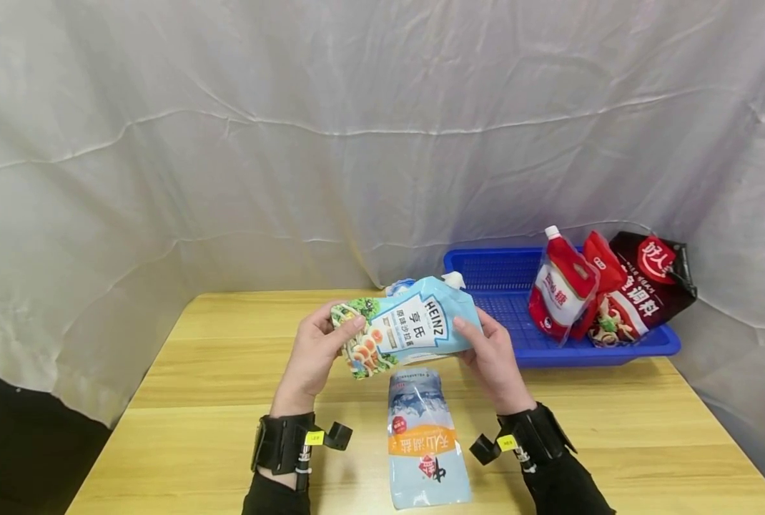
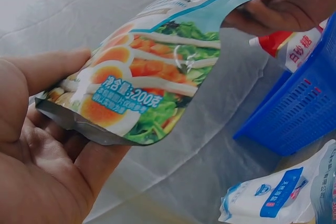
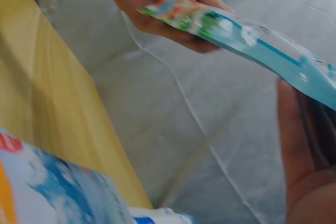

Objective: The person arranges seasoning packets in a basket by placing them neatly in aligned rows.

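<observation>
Both hands hold a light-blue Heinz salad dressing pouch [image 1: 411,329] above the table, its printed front facing up and its white cap at the far right corner. My left hand [image 1: 312,354] pinches the bottom end, thumb on the egg-and-salad picture and fingers underneath, as the left wrist view shows. At the capped end my right hand [image 1: 495,357] grips the side edge with its thumb on top. Below the pouch, a blue-and-orange salt bag [image 1: 424,447] lies flat between the wrists. A white-and-blue bag [image 2: 278,195] is mostly hidden behind the pouch in the head view.
At the right back of the wooden table [image 1: 196,400] stands a blue plastic basket [image 1: 588,357]. In its right part lean a red-and-white sugar pouch [image 1: 559,293] with a white cap, a red packet [image 1: 604,261] and a black seasoning bag [image 1: 662,286]. Grey cloth [image 1: 331,179] hangs behind.
</observation>
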